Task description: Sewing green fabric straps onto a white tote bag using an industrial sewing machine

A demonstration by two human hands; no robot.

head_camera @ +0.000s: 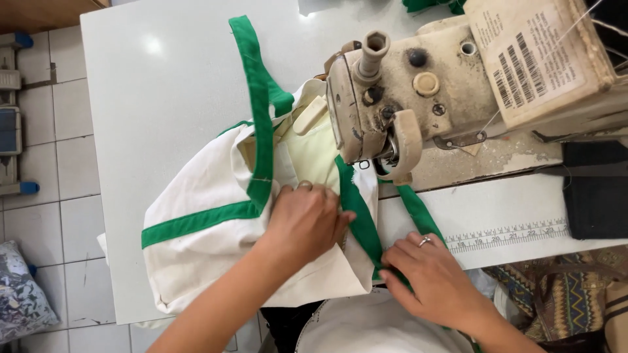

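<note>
A cream cloth bag (203, 252) trimmed with green tape lies bunched on the white sewing table (157, 98). My left hand (304, 221) presses flat on the cloth just in front of the needle area. My right hand (428, 271), a ring on one finger, pinches the green strap (360, 219) near the table's front edge. The strap runs from my right hand up under the presser foot of the worn beige sewing machine (418, 91). Another green strap loop (255, 85) stretches away across the table behind the bag.
A ruler strip (507, 236) is fixed on the table to the right of the needle. A dark cloth (595, 189) lies at the right edge. Patterned fabric (562, 294) sits below right. Tiled floor (65, 196) and a grey bundle (19, 291) are on the left.
</note>
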